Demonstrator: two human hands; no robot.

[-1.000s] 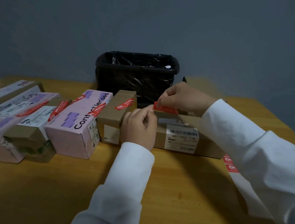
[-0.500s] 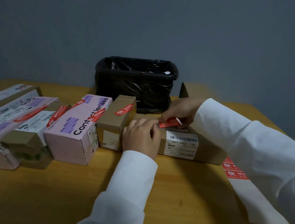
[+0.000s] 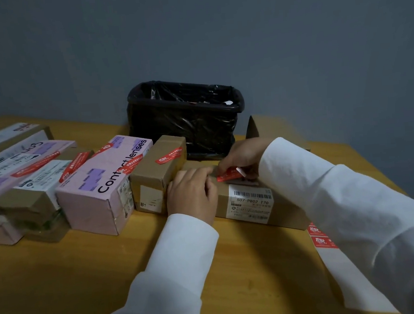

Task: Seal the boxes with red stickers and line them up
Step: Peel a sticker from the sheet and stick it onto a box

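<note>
Taking the long cardboard box [image 3: 250,200] with the barcode label as the landmark, the sticker strip [image 3: 323,240] lay nearest the viewer, off the box's near right corner and half hidden under the right sleeve. The left hand [image 3: 192,195] rested at the box's left end, fingers curled over its top edge and bracing it; whether they gripped or only pressed could not be told. Just beyond and to the right of that hand, on the box's top, the right hand [image 3: 244,157] pinched a red sticker [image 3: 228,174] between thumb and fingertips. The sticker lay roughly along the box's long axis, left end at the top face and right end lifted. The right hand was plainly the nearer, so pressing it flat probably fell to it. Left of the landmark stood the smaller brown box [image 3: 156,166] and the pink box [image 3: 103,188], already stickered, and behind it the black-lined bin [image 3: 185,118].
</note>
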